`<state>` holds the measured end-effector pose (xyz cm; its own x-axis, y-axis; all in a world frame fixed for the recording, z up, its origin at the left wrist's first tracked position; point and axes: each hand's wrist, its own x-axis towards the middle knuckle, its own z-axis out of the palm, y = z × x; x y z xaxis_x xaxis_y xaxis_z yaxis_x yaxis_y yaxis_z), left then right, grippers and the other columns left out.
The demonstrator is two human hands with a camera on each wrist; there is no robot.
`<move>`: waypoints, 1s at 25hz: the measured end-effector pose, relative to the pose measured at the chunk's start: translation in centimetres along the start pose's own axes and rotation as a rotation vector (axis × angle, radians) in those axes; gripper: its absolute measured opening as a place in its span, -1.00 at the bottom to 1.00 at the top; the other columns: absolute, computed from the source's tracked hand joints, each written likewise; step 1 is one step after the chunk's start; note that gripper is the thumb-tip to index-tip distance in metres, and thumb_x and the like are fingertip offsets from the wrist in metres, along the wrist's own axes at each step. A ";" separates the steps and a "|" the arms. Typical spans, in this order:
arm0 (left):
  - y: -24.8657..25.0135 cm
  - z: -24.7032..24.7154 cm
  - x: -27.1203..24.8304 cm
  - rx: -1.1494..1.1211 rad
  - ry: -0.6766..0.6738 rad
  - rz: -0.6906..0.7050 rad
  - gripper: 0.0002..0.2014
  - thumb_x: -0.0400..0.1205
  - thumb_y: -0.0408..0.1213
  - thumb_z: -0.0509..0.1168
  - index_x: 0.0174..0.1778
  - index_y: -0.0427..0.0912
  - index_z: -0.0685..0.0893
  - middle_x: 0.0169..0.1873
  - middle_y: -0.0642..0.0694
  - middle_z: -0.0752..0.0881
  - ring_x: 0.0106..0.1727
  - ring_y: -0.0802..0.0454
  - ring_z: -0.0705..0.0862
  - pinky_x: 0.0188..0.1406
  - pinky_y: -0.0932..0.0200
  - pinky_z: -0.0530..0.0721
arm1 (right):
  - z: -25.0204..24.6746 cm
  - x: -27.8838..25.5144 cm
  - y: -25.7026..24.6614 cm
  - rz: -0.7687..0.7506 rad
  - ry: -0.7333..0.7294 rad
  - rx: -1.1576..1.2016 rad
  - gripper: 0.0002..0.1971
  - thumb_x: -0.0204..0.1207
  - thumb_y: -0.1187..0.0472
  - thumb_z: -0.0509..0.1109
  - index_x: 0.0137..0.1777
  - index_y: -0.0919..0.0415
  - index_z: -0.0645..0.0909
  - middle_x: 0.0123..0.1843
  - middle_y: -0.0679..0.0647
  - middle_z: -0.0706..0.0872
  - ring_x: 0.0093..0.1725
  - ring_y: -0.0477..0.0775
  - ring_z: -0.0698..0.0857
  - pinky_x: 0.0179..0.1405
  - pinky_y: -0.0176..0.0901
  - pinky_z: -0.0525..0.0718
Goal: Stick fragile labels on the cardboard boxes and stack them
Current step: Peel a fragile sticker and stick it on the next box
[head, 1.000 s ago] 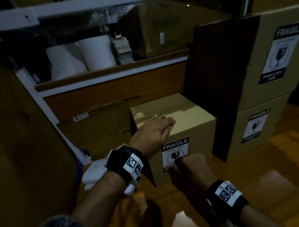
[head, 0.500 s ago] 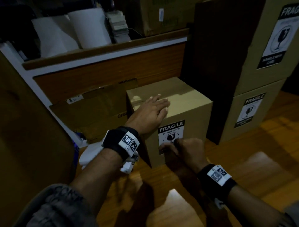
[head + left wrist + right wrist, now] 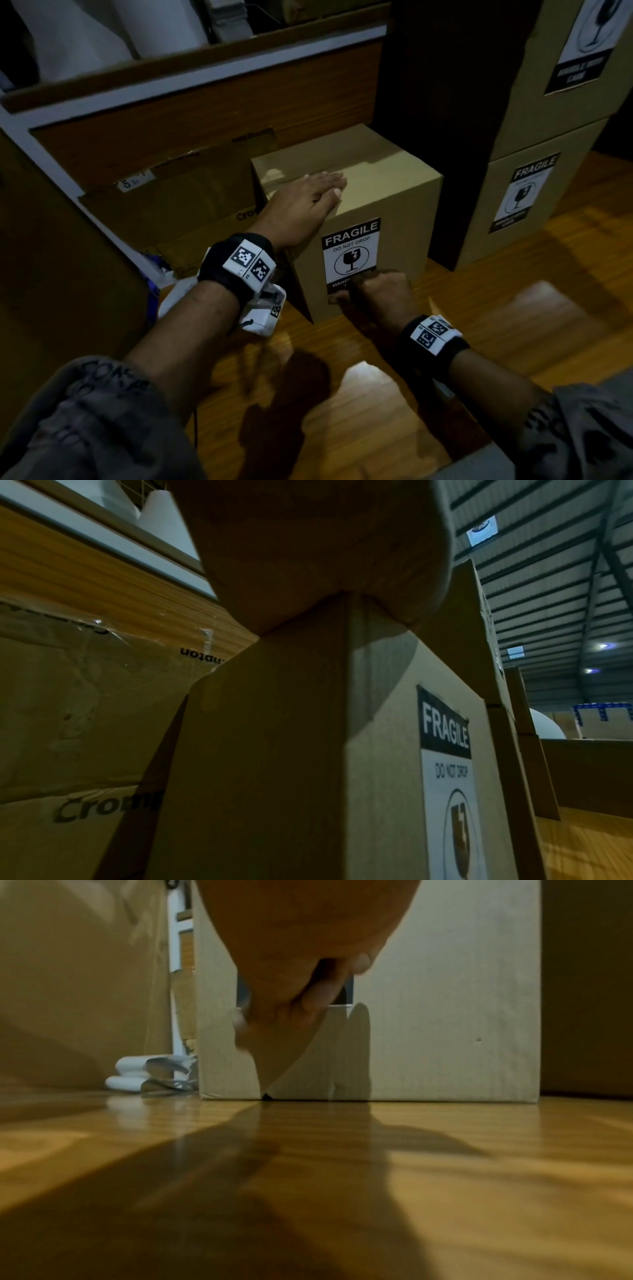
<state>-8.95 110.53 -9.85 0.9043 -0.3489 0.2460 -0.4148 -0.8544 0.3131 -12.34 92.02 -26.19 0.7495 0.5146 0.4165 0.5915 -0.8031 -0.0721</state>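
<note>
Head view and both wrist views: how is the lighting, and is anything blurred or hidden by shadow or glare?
Head view: dim overall, glare patches on the wooden floor, FRAGILE label legible, its bottom covered by the right hand. Left wrist view: left hand dark and close, label readable. Right wrist view: floor blurred in front, hand shadow on the box.

The right hand [image 3: 375, 294] hides the fragile label's [image 3: 350, 253] bottom line; the upper stacked box's label [image 3: 587, 41] is cut off.
</note>
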 end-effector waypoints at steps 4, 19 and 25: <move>0.2 -0.1 -0.1 -0.009 0.017 -0.007 -0.43 0.76 0.07 -0.03 0.62 -0.03 0.56 0.63 0.03 0.51 0.67 0.10 0.40 0.62 0.22 0.18 | -1.0 1.2 -0.2 0.003 0.027 -0.060 -0.45 0.58 -0.38 0.36 -0.44 -0.07 0.28 -0.57 -0.18 0.18 -0.64 -0.16 0.16 -0.53 -0.39 -0.01; 0.1 -0.3 -0.1 -0.020 0.022 -0.010 -0.48 0.76 0.05 0.03 0.60 0.02 0.58 0.61 0.10 0.53 0.66 0.14 0.40 0.46 0.31 0.27 | -5.4 1.8 5.8 -0.042 -0.205 -0.276 -0.61 0.62 -0.33 0.31 0.07 -0.13 0.83 -0.32 -0.11 0.75 -0.44 -0.15 0.48 -0.43 -0.30 0.33; 0.3 -0.2 -0.2 -0.112 0.042 -0.034 -0.48 0.73 0.10 0.09 0.57 0.04 0.63 0.58 0.12 0.56 0.64 0.17 0.43 0.63 0.09 0.42 | -10.0 3.5 6.3 0.165 0.163 -0.102 -0.31 0.61 -0.48 0.19 -0.56 0.02 0.39 -0.66 -0.12 0.29 -0.68 -0.09 0.29 -0.53 -0.33 -0.02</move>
<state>-9.30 110.47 -9.63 0.9141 -0.3014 0.2711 -0.3943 -0.8162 0.4222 -9.01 85.74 -16.13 0.7707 0.3252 0.5480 0.4254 -0.9028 -0.0626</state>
